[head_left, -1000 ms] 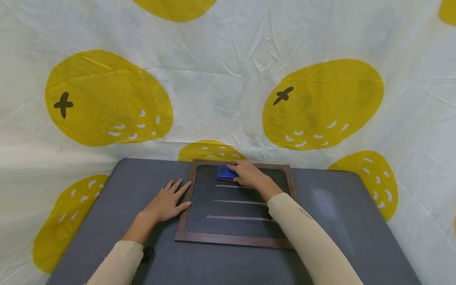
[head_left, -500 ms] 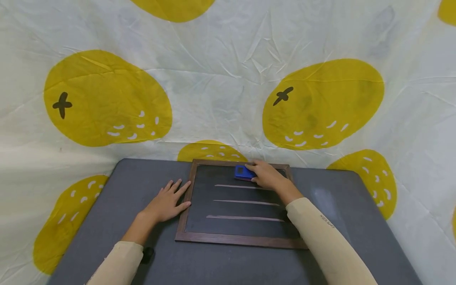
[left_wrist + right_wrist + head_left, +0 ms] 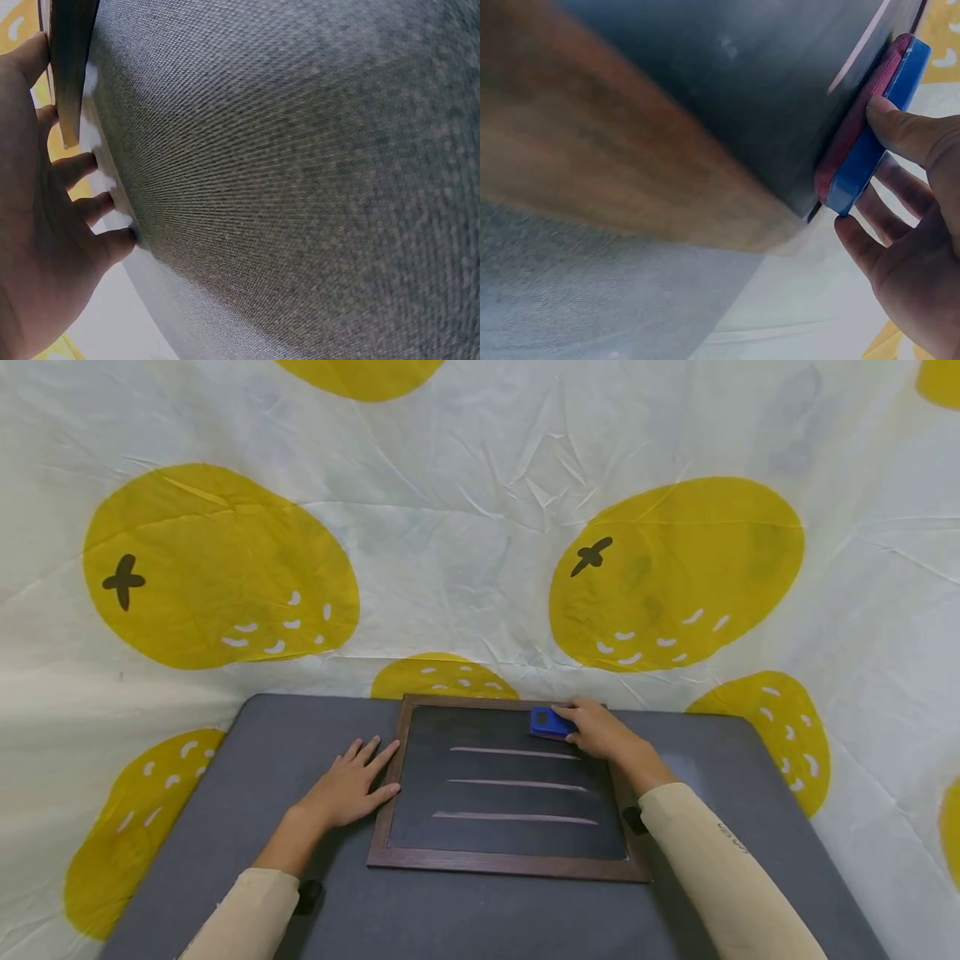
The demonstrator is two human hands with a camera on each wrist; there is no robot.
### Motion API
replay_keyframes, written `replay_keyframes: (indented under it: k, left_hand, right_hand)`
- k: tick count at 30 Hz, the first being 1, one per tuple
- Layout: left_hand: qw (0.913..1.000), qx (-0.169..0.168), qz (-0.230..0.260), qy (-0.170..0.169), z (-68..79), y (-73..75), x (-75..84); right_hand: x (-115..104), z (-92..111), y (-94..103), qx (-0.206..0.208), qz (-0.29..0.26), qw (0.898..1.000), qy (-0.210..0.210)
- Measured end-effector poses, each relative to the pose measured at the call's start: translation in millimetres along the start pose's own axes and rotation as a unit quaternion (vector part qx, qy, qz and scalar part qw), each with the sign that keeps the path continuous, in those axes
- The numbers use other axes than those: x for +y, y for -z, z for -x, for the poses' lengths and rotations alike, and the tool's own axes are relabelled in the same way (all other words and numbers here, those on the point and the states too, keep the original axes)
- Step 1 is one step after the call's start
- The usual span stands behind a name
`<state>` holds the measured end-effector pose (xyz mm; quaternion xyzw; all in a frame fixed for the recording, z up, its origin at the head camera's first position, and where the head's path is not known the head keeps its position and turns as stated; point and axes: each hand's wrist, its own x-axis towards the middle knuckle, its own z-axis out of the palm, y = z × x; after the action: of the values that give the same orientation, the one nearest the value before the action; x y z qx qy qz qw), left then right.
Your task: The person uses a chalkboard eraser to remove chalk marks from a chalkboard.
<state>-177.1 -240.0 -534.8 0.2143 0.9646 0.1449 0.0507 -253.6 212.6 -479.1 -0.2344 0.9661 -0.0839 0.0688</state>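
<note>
A small chalkboard (image 3: 517, 843) in a brown wooden frame lies on the table, with three pale chalk lines (image 3: 517, 785) across it. My right hand (image 3: 603, 731) grips a blue chalkboard eraser (image 3: 550, 722) at the board's upper right, above the top line. In the right wrist view, the eraser's dark red felt side (image 3: 862, 112) faces the board, and thumb and fingers hold its blue back. My left hand (image 3: 348, 789) lies with spread, straight fingers at the left side of the frame; in the left wrist view the thumb (image 3: 31, 58) touches the frame's edge.
The dark grey table (image 3: 300, 735) extends around the board on both sides and in front. Behind it hangs a white cloth (image 3: 450, 568) printed with yellow fruit shapes. A pale smudge (image 3: 678, 768) marks the table right of the board.
My right hand has slid the eraser rightward along the top of the chalkboard, uncovering the right ends of the chalk lines. My left hand has stayed at the frame.
</note>
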Motion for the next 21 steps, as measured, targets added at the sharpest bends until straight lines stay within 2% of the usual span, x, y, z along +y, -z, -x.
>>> replay_keyframes:
  k: [7,13,21]
  left_hand:
    - [0.9999,0.008,0.0,-0.007,1.9,-4.8,-1.9]
    - [0.9999,0.009,0.0,-0.005,2.9,-5.5,-2.7]
    - [1.0,0.003,-0.002,-0.003,1.5,-0.7,2.5]
  right_hand:
    - [7.7,9.2,-3.0,0.006,-0.003,1.0,-0.027]
    - [12.9,8.2,1.5,0.001,-0.008,1.0,-0.013]
    - [18.3,9.3,-0.8,0.012,-0.006,1.0,-0.002]
